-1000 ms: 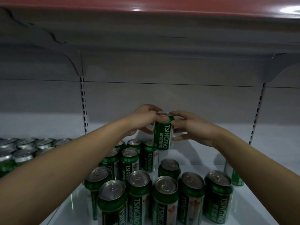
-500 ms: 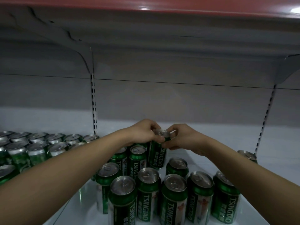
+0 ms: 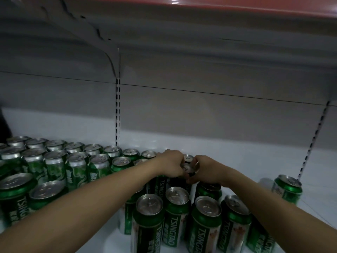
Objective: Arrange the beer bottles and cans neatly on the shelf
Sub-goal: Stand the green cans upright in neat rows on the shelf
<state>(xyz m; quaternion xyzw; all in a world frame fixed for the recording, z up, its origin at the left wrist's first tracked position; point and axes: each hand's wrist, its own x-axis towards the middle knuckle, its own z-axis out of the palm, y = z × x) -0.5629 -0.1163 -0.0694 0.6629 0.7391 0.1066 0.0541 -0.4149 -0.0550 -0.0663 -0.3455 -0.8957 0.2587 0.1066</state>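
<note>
Filling the white shelf, green cans crowd left and near; one lone can stands far right. Both forearms cover several. Left hand and right hand pinch the rim of a mostly hidden can mid-shelf.

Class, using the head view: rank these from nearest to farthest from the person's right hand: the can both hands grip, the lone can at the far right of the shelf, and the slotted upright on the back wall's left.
1. Gripped can, under the right hand.
2. Lone can, off to the right.
3. Slotted upright, up left on the back wall.
</note>
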